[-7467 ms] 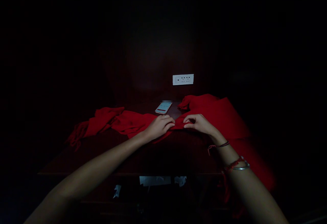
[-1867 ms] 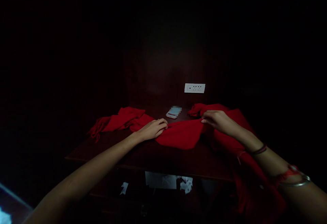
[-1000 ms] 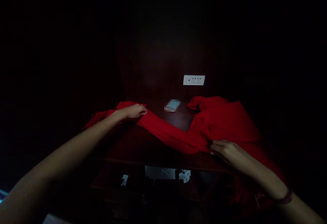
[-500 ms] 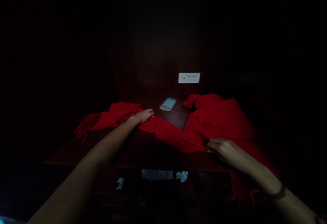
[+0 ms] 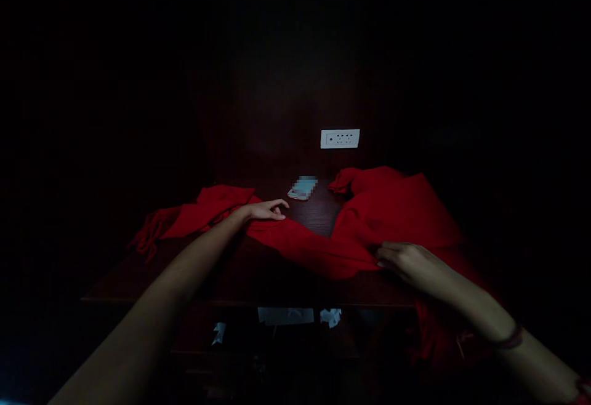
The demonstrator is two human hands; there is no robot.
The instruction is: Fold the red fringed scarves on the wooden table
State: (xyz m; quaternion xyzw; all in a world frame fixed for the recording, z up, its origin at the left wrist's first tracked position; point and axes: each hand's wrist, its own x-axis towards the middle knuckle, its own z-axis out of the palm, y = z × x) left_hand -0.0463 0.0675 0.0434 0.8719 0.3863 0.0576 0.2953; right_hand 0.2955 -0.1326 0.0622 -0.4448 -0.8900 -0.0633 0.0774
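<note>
A red scarf with fringed ends lies bunched across a dark wooden desk, its right part hanging over the front edge. My left hand rests over the narrow middle stretch of the scarf, thumb and fingers apart, with nothing pinched between them. At the right, my right hand is closed on the scarf's near edge, fingertips pressed into the cloth. Behind the scarf, near my left fingertips, lies a phone-like flat object, its surface blurred out.
A white wall socket is set in the dark panel behind the desk. Below the desk's front edge, pale paper-like pieces show on a lower level. The surroundings are very dark.
My left hand has loosened from the scarf, its thumb and fingers spreading and reaching slightly right. My right hand keeps its grip, shifted a little up.
</note>
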